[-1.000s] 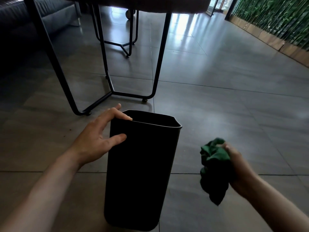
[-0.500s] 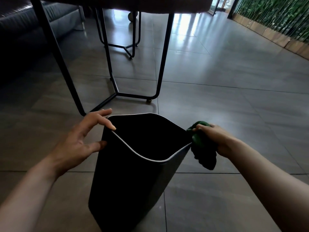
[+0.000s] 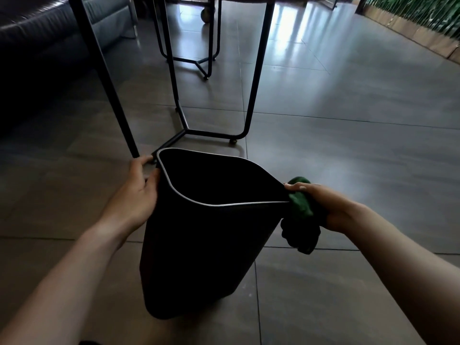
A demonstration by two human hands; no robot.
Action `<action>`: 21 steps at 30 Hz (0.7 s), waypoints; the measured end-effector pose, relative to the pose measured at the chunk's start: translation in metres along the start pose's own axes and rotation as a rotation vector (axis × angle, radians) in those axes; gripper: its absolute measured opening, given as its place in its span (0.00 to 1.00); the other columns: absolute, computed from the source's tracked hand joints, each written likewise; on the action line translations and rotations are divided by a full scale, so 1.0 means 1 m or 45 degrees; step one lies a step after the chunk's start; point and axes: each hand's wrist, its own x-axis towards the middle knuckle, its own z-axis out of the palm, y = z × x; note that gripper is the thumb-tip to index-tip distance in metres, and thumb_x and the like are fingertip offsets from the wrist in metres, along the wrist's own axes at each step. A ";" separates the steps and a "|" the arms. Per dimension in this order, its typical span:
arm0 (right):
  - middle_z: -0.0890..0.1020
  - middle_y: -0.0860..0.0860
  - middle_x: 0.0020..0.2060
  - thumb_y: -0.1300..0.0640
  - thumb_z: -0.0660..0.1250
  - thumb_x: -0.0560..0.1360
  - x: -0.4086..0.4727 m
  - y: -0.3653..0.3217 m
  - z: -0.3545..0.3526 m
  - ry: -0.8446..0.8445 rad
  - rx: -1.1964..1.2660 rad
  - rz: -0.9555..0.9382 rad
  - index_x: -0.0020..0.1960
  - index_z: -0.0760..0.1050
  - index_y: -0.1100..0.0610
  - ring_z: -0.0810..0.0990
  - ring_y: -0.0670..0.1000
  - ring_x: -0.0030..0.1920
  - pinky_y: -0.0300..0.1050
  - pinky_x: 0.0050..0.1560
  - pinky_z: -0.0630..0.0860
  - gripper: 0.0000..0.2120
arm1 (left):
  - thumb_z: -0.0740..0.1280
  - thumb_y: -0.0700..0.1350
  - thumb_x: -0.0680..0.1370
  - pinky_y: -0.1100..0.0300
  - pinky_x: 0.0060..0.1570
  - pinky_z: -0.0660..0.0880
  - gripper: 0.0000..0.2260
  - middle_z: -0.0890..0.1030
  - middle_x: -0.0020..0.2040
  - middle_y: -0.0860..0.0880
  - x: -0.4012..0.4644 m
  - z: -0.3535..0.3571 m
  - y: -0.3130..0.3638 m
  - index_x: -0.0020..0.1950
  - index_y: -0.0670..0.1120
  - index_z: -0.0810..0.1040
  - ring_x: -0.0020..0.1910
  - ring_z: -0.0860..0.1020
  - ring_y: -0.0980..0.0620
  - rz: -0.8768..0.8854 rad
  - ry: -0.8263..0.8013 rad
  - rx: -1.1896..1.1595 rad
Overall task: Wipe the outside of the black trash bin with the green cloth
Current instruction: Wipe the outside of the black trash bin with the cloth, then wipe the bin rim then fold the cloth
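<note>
— What does each grip hold?

— The right hand (image 3: 328, 207) is closed around the bunched green cloth (image 3: 300, 207), pressing it against the outside of the black trash bin (image 3: 199, 257) at the bin's right corner, just under the rim. Part of the cloth hangs loose below the fingers, dark and hard to make out. The left hand (image 3: 135, 192) lies flat and open on the bin's left wall near the rim, thumb on the near face; its fingertips curve round the far side, out of sight.

— And the bin itself?

— It stands on the tiled floor (image 3: 348, 170), tilted, mouth turned toward the camera. The inside is black shadow; whether anything lies in it I cannot tell.

— Beyond the bin?

— Just behind it, black metal legs (image 3: 256, 78) of a counter whose top is cut off by the upper edge. Behind and left of the bin, a dark sofa (image 3: 37, 41), mostly in shadow. Far behind and right of the bin, a strip of green plants (image 3: 423, 11), blurred.
</note>
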 end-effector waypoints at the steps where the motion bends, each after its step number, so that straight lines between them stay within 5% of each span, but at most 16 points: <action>1: 0.87 0.60 0.43 0.55 0.76 0.74 0.000 0.001 0.002 -0.009 0.012 -0.004 0.53 0.83 0.62 0.87 0.58 0.38 0.47 0.36 0.83 0.12 | 0.53 0.67 0.81 0.37 0.65 0.74 0.18 0.79 0.65 0.48 0.003 0.003 -0.002 0.68 0.62 0.65 0.63 0.78 0.44 -0.030 0.055 0.027; 4: 0.86 0.61 0.40 0.59 0.74 0.75 -0.004 0.002 0.006 0.004 0.020 -0.022 0.51 0.82 0.64 0.86 0.58 0.35 0.46 0.33 0.82 0.09 | 0.50 0.69 0.75 0.38 0.70 0.70 0.26 0.79 0.66 0.48 0.010 0.011 0.000 0.65 0.58 0.72 0.68 0.75 0.43 -0.047 0.162 -0.042; 8: 0.86 0.61 0.39 0.60 0.73 0.76 -0.015 0.002 0.005 0.055 0.054 -0.072 0.52 0.82 0.64 0.86 0.58 0.35 0.46 0.32 0.82 0.08 | 0.47 0.75 0.73 0.44 0.76 0.64 0.37 0.74 0.74 0.54 0.015 0.021 0.009 0.75 0.59 0.70 0.75 0.70 0.50 -0.117 0.085 -0.195; 15: 0.85 0.56 0.31 0.62 0.73 0.76 -0.038 -0.008 -0.005 0.255 0.094 -0.224 0.47 0.81 0.63 0.85 0.54 0.29 0.43 0.28 0.80 0.03 | 0.54 0.60 0.84 0.49 0.78 0.62 0.25 0.72 0.76 0.51 0.029 0.051 0.012 0.78 0.51 0.68 0.75 0.70 0.51 -0.184 -0.055 -0.562; 21: 0.84 0.56 0.30 0.63 0.73 0.77 -0.047 -0.006 -0.014 0.333 0.074 -0.192 0.48 0.81 0.63 0.85 0.53 0.28 0.43 0.26 0.80 0.02 | 0.56 0.56 0.85 0.50 0.78 0.62 0.22 0.70 0.77 0.55 0.034 0.071 0.008 0.79 0.54 0.65 0.76 0.68 0.53 -0.134 -0.025 -0.583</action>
